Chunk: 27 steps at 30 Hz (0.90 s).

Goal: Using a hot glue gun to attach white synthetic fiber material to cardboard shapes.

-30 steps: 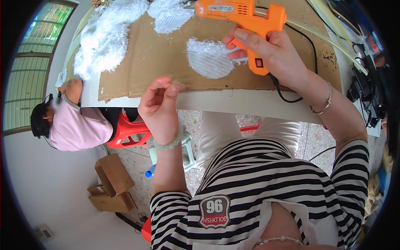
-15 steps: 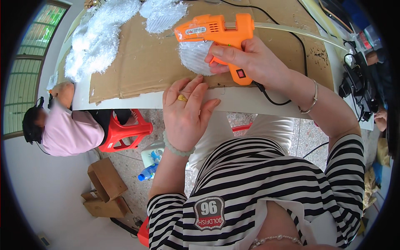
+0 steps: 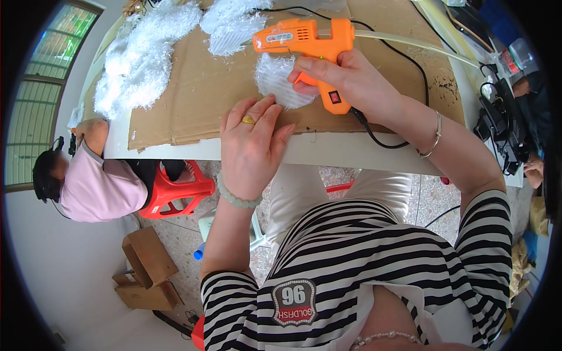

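Note:
My right hand (image 3: 356, 73) is wrapped around the handle of an orange hot glue gun (image 3: 304, 36), a finger at its trigger. The gun's nozzle points left, above the cardboard. A long translucent glue stick (image 3: 410, 41) runs out of its back. Under the gun lies a rounded white ribbed piece with a fuzzy edge (image 3: 274, 73), partly hidden by the gun and my right fingers. My left hand (image 3: 253, 131) rests open at the cardboard's near edge, palm down, its fingertips beside that white piece.
Brown cardboard (image 3: 199, 88) covers much of the white table (image 3: 351, 149). White fluffy material (image 3: 137, 64) and another ribbed fuzzy piece (image 3: 231, 29) lie at the far left. A black cable (image 3: 426, 76) loops on the right. A person in pink (image 3: 102, 184) sits by a red stool (image 3: 181, 190).
My left hand has slid slightly left, uncovering more of the near white piece. The glue gun's nozzle has shifted a little to the right. My right hand keeps its grip.

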Tool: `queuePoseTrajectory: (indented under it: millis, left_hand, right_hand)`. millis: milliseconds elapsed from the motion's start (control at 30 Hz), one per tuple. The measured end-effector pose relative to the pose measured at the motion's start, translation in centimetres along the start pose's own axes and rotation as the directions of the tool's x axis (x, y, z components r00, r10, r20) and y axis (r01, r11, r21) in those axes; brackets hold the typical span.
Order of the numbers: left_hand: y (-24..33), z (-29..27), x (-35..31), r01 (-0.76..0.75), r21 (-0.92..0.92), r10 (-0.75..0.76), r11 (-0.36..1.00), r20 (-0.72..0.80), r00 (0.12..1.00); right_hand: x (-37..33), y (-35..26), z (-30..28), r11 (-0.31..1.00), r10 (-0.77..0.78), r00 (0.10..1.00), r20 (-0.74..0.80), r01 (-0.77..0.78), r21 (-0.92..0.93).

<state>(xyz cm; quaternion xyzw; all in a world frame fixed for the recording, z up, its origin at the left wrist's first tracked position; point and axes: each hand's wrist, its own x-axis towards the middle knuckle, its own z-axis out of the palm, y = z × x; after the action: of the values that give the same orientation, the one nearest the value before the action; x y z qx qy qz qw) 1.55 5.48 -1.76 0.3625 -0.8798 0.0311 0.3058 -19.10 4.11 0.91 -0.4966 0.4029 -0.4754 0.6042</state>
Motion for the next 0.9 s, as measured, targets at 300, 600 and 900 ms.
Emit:
queuePoseTrajectory:
  millis: [300,600,900]
  left_hand:
    - [-0.5,0.1,1.0,-0.02,0.009,0.019,1.0,0.071,0.997]
    - [-0.5,0.3,1.0,-0.019,0.035,0.018,0.999,0.046,0.999]
    - [-0.3,0.2,1.4,-0.058,0.07,0.055,0.996,0.042,0.998]
  right_hand:
    - [2.5,0.6,-0.9,0.992,0.041,0.999,-0.015,-0.043,-0.118]
    - [2.8,0.7,-1.2,0.993,-0.03,0.999,-0.038,0.025,-0.119]
    - [2.6,1.1,-0.3,0.986,-0.096,0.968,0.233,0.125,-0.113]
